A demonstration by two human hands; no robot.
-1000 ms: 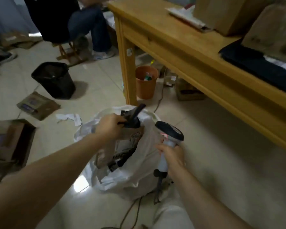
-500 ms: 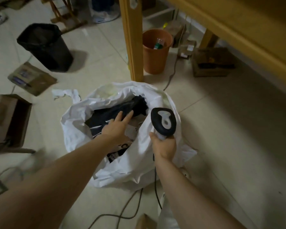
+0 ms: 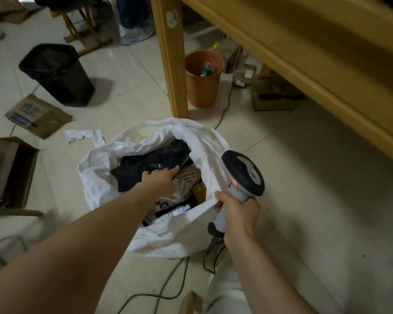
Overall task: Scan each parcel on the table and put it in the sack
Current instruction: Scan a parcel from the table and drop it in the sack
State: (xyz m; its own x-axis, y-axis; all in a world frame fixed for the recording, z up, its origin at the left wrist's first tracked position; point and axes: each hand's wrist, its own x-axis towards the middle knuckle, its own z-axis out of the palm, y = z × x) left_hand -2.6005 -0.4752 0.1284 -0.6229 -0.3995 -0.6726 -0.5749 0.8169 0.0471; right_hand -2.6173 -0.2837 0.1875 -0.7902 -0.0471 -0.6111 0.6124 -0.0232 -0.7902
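Observation:
A white sack (image 3: 100, 175) stands open on the tiled floor. Inside it lie a black parcel (image 3: 154, 159), a brown labelled parcel (image 3: 187, 180) and other packets. My left hand (image 3: 160, 180) reaches into the sack and presses on the black parcel with straight fingers. My right hand (image 3: 238, 211) grips the grey handle of a barcode scanner (image 3: 243, 173) and also pinches the sack's near rim. The scanner's black head points up and to the right.
A wooden table (image 3: 293, 48) stands at the right, its leg (image 3: 170, 64) just behind the sack. An orange bin (image 3: 202, 87) and a black bin (image 3: 59, 75) stand on the floor. Cardboard boxes (image 3: 11, 168) lie at left. Cables (image 3: 159, 291) run beside my feet.
My left hand let go of the black parcel in the sack and now presses it down. My right hand took hold of the sack's rim. The view tilted down, away from the tabletop.

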